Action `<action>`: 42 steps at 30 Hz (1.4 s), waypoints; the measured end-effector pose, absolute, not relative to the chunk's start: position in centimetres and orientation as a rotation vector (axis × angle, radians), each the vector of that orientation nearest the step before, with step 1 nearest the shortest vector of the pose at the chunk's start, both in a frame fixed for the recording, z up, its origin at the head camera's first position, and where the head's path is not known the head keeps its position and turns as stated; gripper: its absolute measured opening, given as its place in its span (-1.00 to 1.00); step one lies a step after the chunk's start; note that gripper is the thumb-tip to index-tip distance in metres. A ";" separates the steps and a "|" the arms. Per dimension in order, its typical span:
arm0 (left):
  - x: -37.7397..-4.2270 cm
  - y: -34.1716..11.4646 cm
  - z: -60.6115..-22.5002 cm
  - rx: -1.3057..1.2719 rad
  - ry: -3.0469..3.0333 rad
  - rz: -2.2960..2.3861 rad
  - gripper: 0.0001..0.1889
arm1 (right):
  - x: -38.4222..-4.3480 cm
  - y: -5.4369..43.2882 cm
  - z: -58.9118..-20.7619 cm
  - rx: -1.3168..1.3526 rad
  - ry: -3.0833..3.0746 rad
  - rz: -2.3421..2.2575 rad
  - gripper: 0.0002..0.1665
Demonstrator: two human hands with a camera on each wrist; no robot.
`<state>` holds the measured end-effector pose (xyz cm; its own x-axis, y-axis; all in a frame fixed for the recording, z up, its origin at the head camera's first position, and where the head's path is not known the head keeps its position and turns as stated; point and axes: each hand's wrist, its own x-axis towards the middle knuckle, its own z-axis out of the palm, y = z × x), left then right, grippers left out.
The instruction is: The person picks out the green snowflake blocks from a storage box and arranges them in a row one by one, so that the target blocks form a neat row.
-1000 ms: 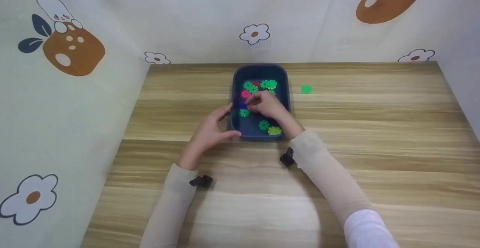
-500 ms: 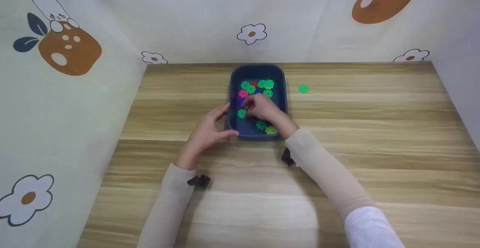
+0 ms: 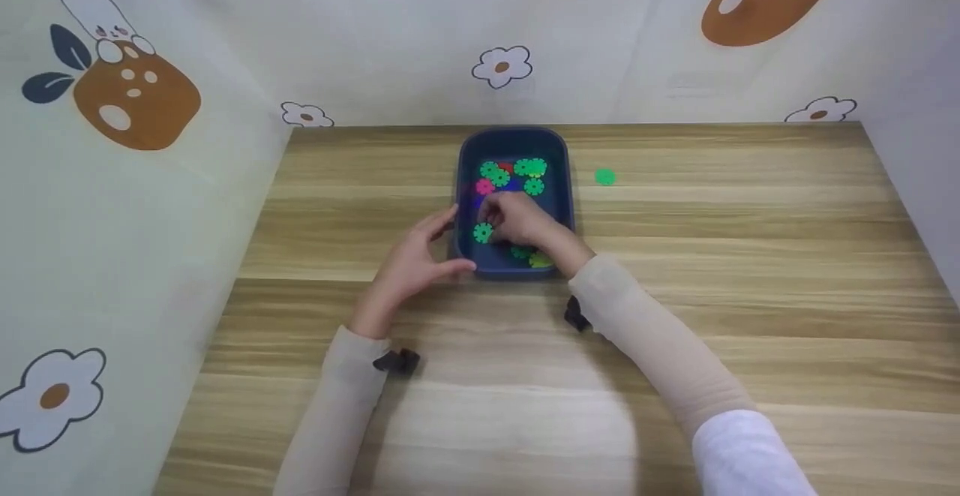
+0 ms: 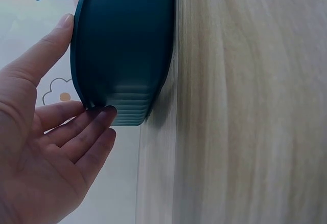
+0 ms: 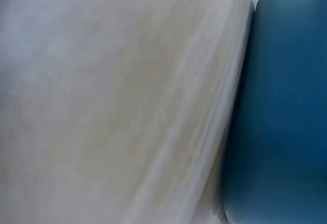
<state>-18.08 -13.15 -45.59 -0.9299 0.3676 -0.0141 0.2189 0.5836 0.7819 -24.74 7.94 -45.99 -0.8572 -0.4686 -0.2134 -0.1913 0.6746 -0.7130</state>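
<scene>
In the head view, a dark blue plastic bin (image 3: 514, 269) holds several notched snowflake discs. My left hand (image 3: 414, 262) holds the bin's near left corner, thumb on the near rim and fingers against the left side. The left wrist view shows this hand (image 4: 56, 137) with fingertips at the rim of the bin (image 4: 125, 35). Inside the bin, my right hand (image 3: 521, 220) has its fingers bent and pinches a green snowflake disc (image 3: 482, 233) at its edge. A pink disc (image 3: 485, 186) and a partly covered purple disc (image 3: 478, 202) lie just beyond the fingers.
Several green discs (image 3: 534, 186) and a red one (image 3: 505, 169) lie toward the bin's far end. A yellow-green disc (image 3: 540, 260) sits near the front, partly under my right wrist. One green disc (image 3: 605, 176) rests on the wooden table (image 3: 750, 256), right of the bin.
My right hand has moved slightly toward the near end of the bin, and the green disc at its fingertips has shifted the same way. The left hand stays at the corner.
</scene>
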 end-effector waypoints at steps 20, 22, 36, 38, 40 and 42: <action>-18.0 -13.2 -45.5 0.501 2.659 1.234 -0.04 | -24.5 8.1 -45.8 -0.552 2.393 -1.205 -0.84; -18.0 -13.2 -45.5 0.498 2.662 1.231 -0.04 | -24.5 8.2 -45.7 -0.548 2.391 -1.212 -0.85; -18.1 -13.1 -45.7 0.546 2.651 1.284 -0.06 | -24.7 8.6 -45.3 -0.491 2.428 -1.233 -0.84; -18.1 -13.1 -45.7 0.544 2.650 1.287 -0.06 | -24.8 8.7 -45.2 -0.470 2.430 -1.241 -0.84; -18.1 -13.1 -45.6 0.539 2.648 1.286 -0.06 | -24.9 8.8 -45.1 -0.450 2.424 -1.253 -0.84; -18.1 -13.1 -45.6 0.533 2.646 1.287 -0.06 | -25.0 9.0 -45.0 -0.438 2.421 -1.265 -0.85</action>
